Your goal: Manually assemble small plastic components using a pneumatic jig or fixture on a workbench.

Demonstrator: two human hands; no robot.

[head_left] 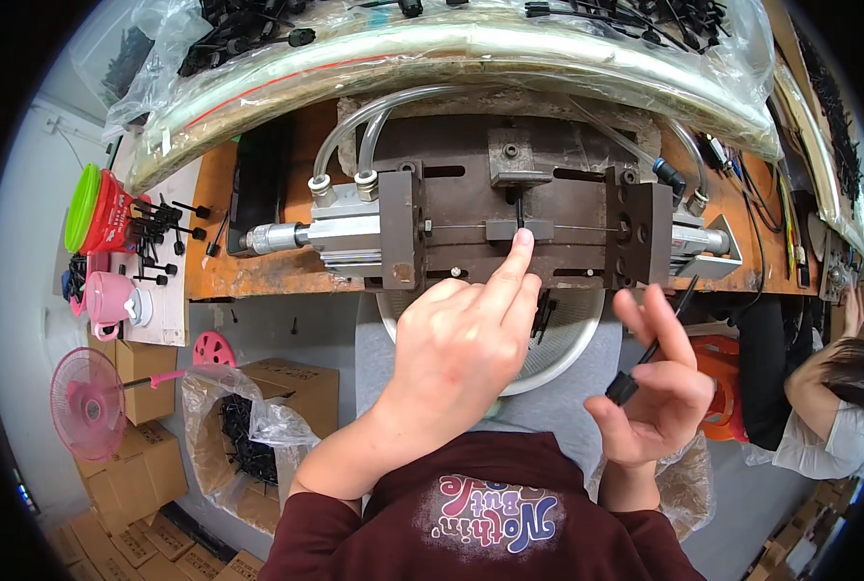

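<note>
My left hand (pixel 461 334) reaches over the machine's dark metal bed (pixel 451 252). Its index finger is stretched out, and the tip rests on a thin black stem (pixel 520 208) standing in the small central metal block (pixel 500 230); the stem's lower end is hidden under the finger. The other fingers are partly bent, with nothing seen in them. To the right, my right hand (pixel 660 387) is raised before the machine. Between its thumb and fingers is a black plastic part with a square head (pixel 622 388) and a long thin stem slanting up to the right.
Air cylinders (pixel 347 232) with clear hoses flank the bed. A white basket (pixel 558 363) sits below on my lap. Black parts lie beside a red tub (pixel 103 215) at left and in plastic bags above. Another person (pixel 829 407) sits at right.
</note>
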